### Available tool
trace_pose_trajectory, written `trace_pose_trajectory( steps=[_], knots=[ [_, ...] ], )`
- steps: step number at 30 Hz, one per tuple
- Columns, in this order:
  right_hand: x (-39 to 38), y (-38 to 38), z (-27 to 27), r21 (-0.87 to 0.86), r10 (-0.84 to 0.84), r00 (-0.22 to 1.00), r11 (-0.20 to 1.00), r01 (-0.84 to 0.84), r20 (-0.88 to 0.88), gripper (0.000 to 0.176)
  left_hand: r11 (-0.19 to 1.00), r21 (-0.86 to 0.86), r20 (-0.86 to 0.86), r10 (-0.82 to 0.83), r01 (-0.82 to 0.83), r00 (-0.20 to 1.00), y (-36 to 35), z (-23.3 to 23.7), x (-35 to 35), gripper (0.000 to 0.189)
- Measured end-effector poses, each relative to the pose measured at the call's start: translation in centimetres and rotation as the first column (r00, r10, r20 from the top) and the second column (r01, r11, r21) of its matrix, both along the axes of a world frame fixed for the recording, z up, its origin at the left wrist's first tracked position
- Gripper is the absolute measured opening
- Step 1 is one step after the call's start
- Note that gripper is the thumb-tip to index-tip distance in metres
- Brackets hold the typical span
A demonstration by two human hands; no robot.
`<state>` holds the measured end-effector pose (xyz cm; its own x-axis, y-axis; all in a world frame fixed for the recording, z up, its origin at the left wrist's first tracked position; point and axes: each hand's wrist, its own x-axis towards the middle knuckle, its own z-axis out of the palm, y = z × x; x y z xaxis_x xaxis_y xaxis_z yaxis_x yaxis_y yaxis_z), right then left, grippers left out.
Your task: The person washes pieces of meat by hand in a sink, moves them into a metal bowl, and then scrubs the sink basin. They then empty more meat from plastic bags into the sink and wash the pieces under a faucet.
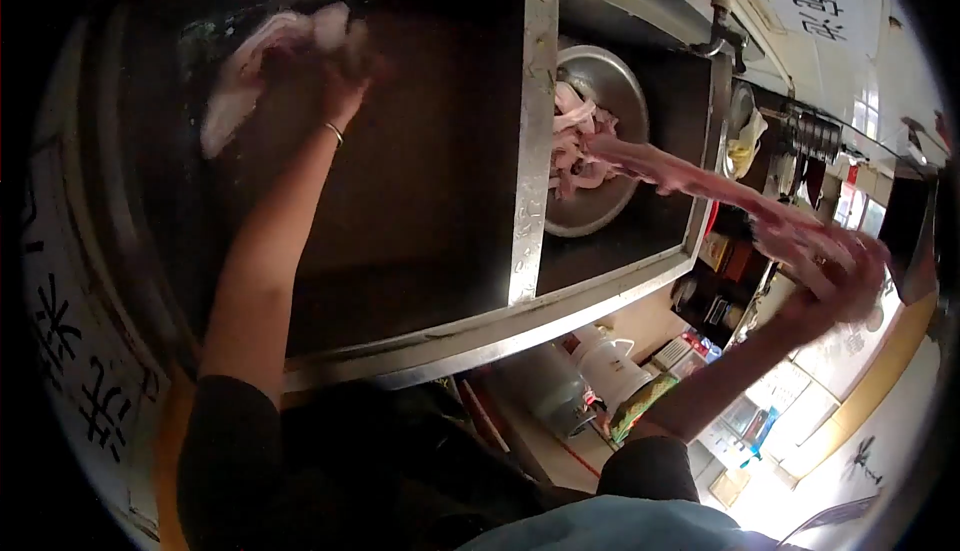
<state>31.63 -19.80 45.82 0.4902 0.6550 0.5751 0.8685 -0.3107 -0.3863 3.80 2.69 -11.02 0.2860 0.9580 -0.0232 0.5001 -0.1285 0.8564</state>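
My left hand (350,81) reaches into the large dark sink basin, blurred, beside a pale piece of raw meat (238,91) that stretches away to its left. Whether the fingers grip it is hard to make out. Raised at the right, my right hand (845,276) is closed on a long strip of raw meat (700,183). The strip hangs across the sink's right edge, its far end over a round metal bowl (625,101). Several pale and pink meat pieces (580,166) lie in that bowl, which stands in the smaller basin.
A metal divider (532,151) separates the two basins. The sink's front rim (430,351) runs near my body. A faucet (722,36) is at the far right corner. Below the sink stand a white bucket (612,371) and a grey cylinder (545,391).
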Motion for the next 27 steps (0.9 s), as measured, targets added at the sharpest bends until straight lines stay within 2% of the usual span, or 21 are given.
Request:
trace_pose_trajectory(
  steps=[1, 2, 3, 4, 5, 6, 7, 11, 13, 14, 15, 16, 17, 18, 19, 21, 22, 23, 24, 26, 27],
  knots=[
    [-0.2, 0.3, -1.7, -0.095, -0.028, 0.968, 0.995, 0.004, -0.25, 0.034, 0.999, -0.016, 0.015, 0.039, -0.039, 0.999, 0.1, -0.7, 0.3, 0.053],
    [1.2, -0.7, -4.1, -0.306, 0.025, 0.978, 0.948, -0.088, -0.205, 0.034, 0.997, -0.031, 0.031, 0.078, -0.077, 0.996, 0.1, -1.2, 0.6, 0.053],
    [2.6, -1.7, -6.4, -0.488, 0.11, 0.979, 0.854, -0.181, -0.171, 0.035, 0.971, -0.227, 0.058, 0.089, -0.074, 0.994, 0.5, 1.5, 0.9, 0.052],
    [4.6, -4.8, -10.8, -0.226, -0.077, 0.774, 0.97, -0.087, -0.629, 0.038, 0.907, -0.415, 0.08, 0.107, -0.065, 0.991, 0.8, 3.3, 1.1, 0.051],
    [5.9, -7.8, -14.9, -0.032, -0.08, 0.339, 0.989, 0.146, -0.937, 0.042, 0.908, -0.414, 0.079, 0.1, -0.059, 0.992, 1.0, 3.3, 1.2, 0.051],
    [6.3, -10.2, -17.9, -0.102, -0.175, 0.251, 0.954, 0.281, -0.952, 0.039, 0.923, -0.384, 0.051, 0.015, 0.006, 0.999, 1.4, 3.0, 1.1, 0.049],
    [5.3, -10.4, -19.4, -0.134, -0.209, 0.21, 0.937, 0.324, -0.955, 0.04, 0.932, -0.355, 0.018, -0.068, 0.07, 0.997, 1.8, 2.9, 1.1, 0.046],
    [-1.7, -6.9, -21.0, -0.144, -0.252, 0.523, 0.96, 0.239, -0.814, 0.037, 0.878, -0.475, 0.089, -0.017, 0.058, 0.996, 0.1, 7.6, 0.6, 0.04],
    [-5.6, -4.3, -21.5, -0.145, -0.242, 0.614, 0.968, 0.204, -0.751, 0.027, 0.608, -0.781, -0.027, 0.195, -0.143, 0.98, -0.8, 7.8, -0.3, 0.04],
    [-7.9, -2.6, -21.6, -0.158, -0.246, 0.631, 0.968, 0.193, -0.736, 0.023, 0.514, -0.858, 0.113, 0.194, -0.003, 0.975, -1.3, 4.9, -1.9, 0.041],
    [-10.3, -0.6, -22.0, -0.041, -0.122, 0.513, 0.985, 0.165, -0.85, 0.019, 0.41, -0.9, 0.248, 0.208, 0.145, 0.946, -1.8, 2.3, -3.1, 0.042],
    [-12.4, 1.2, -22.7, 0.039, -0.006, 0.401, 0.994, 0.103, -0.916, 0.019, 0.41, -0.899, 0.25, 0.189, 0.155, 0.95, -2.6, 4.0, -2.9, 0.042],
    [-14.0, 2.5, -24.8, -0.068, -0.068, 0.299, 0.998, 0.01, -0.952, 0.018, 0.407, -0.885, 0.347, 0.252, 0.227, 0.903, -3.9, 7.5, -3.1, 0.041],
    [-15.3, 3.8, -27.9, -0.015, 0.021, 0.309, 0.993, -0.113, -0.951, 0.022, 0.405, -0.865, 0.437, 0.312, 0.298, 0.844, -5.2, 9.8, -3.4, 0.041],
    [-16.4, 5.3, -29.1, -0.108, -0.055, 0.26, 0.975, -0.193, -0.964, 0.024, 0.399, -0.865, 0.436, 0.295, 0.305, 0.85, -6.5, 10.3, -3.9, 0.041],
    [-19.4, 6.1, -38.5, -0.178, -0.115, 0.275, 0.96, -0.215, -0.955, 0.035, 0.502, -0.817, 0.417, 0.174, 0.284, 0.892, -8.5, 10.0, -4.8, 0.034],
    [-21.6, 5.8, -42.8, -0.222, -0.121, 0.417, 0.954, -0.202, -0.901, 0.041, 0.5, -0.817, 0.414, 0.162, 0.287, 0.896, -9.3, 9.4, -4.8, 0.034],
    [-23.1, 5.8, -45.5, -0.265, -0.123, 0.549, 0.946, -0.186, -0.826, 0.047, 0.653, -0.708, 0.402, 0.057, 0.271, 0.914, -10.2, 8.7, -4.6, 0.031],
    [-23.6, 6.0, -46.0, -0.267, -0.131, 0.543, 0.947, -0.179, -0.83, 0.047, 0.776, -0.573, 0.368, -0.043, 0.263, 0.929, -11.1, 8.3, -4.4, 0.028],
    [-24.7, 5.8, -47.2, -0.317, -0.223, 0.386, 0.927, -0.198, -0.895, 0.055, 0.751, -0.595, 0.421, -0.012, 0.286, 0.907, -11.5, 9.0, -4.1, 0.023],
    [-25.0, 5.9, -47.9, -0.323, -0.23, 0.38, 0.925, -0.202, -0.896, 0.055, 0.756, -0.598, 0.335, -0.067, 0.267, 0.94, -11.5, 7.3, -5.0, 0.022]
  ],
)
